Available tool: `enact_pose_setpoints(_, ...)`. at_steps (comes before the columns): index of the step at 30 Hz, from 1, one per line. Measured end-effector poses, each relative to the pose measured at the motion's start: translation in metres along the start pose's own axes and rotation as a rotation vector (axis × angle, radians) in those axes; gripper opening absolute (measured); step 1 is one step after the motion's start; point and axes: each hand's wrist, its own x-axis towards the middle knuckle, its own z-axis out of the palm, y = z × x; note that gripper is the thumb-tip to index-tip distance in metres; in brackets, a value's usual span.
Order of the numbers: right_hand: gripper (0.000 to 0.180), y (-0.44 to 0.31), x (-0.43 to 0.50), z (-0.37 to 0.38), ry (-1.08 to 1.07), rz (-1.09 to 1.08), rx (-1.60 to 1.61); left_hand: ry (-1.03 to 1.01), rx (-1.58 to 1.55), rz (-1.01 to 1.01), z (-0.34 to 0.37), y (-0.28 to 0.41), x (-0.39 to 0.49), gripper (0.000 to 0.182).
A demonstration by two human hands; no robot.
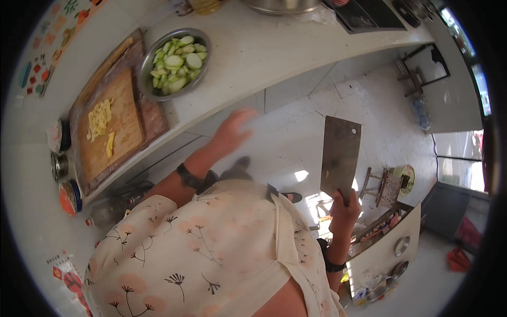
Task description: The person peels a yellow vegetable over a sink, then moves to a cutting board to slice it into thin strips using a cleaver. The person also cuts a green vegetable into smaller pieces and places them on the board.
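My right hand (345, 208) grips the handle of a metal cleaver (340, 154), whose broad blade points up and away from the counter, over the floor. My left hand (235, 130), slightly blurred, is held in front of the counter's edge with its fingers apart and nothing in it. On the counter, a wooden cutting board (124, 99) bears a heap of pale yellow strips (100, 119) and a separate yellow piece (110, 144). Beside the board stands a metal bowl (208, 43) filled with sliced green vegetable (174, 61).
Jars (59, 166) stand left of the board. A large metal pot (277, 6) and a dark sink or stove panel (366, 16) are at the counter's far side. A small stool (388, 191), a bucket (408, 178) and a table with metal bowls (414, 226) stand to the right.
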Motion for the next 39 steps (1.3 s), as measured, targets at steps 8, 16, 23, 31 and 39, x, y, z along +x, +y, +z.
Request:
enact_pose_setpoints(8, 0.008, -0.029, 0.048, 0.131, -0.384, -0.522, -0.440, 0.258, -0.133, -0.222, -0.137, -0.023, -0.075, 0.022)
enact_pose_setpoints(16, 0.011, -0.109, 0.045, 0.188, -0.792, -0.475, -0.427, 0.687, -0.057, -0.356, -0.146, -0.010, -0.182, 0.019)
enact_pose_setpoints(23, 0.010, -0.109, 0.040, 0.226, -0.966, -0.506, -0.377, 0.916, -0.050, -0.413, -0.133, 0.000, -0.266, 0.015)
enact_pose_setpoints(31, 0.012, -0.118, 0.008, 0.274, -1.000, -0.648, -0.465, 0.987, -0.067, -0.457, -0.169, -0.029, -0.296, 0.015)
enact_pose_setpoints(39, 0.013, -0.131, -0.062, 0.357, -0.817, -0.593, -0.569, 0.930, 0.084, -0.426, -0.261, -0.081, -0.311, 0.015)
